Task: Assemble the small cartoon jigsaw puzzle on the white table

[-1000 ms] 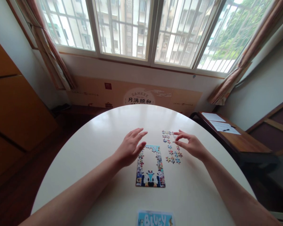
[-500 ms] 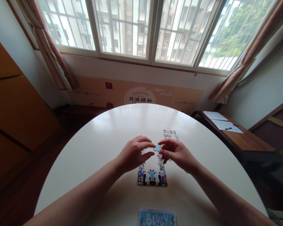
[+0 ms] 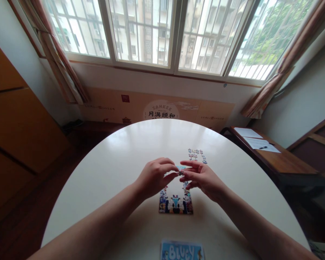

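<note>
A small dark puzzle piece (image 3: 181, 173) is between my two hands, above the upper part of a partly joined jigsaw puzzle (image 3: 176, 207). My left hand (image 3: 157, 177) pinches the piece from the left with thumb and forefinger. From the other side, my right hand (image 3: 204, 180) grips it between thumb and finger, its other fingers spread. The puzzle has a picture of a blue and black cartoon face at its near end and a frame of pieces up both sides. My hands hide parts of its upper sides.
Loose puzzle pieces (image 3: 194, 151) lie in rows beyond my right hand. A blue card marked BLUEY (image 3: 182, 250) is at the near side of the round white table (image 3: 97, 173). To the right, a wooden side table (image 3: 289, 162) holds papers (image 3: 261, 144) and a pen.
My hands have come together; the fingertips were apart and now meet at the puzzle piece, which shows between them. The puzzle and the card look unmoved on the table.
</note>
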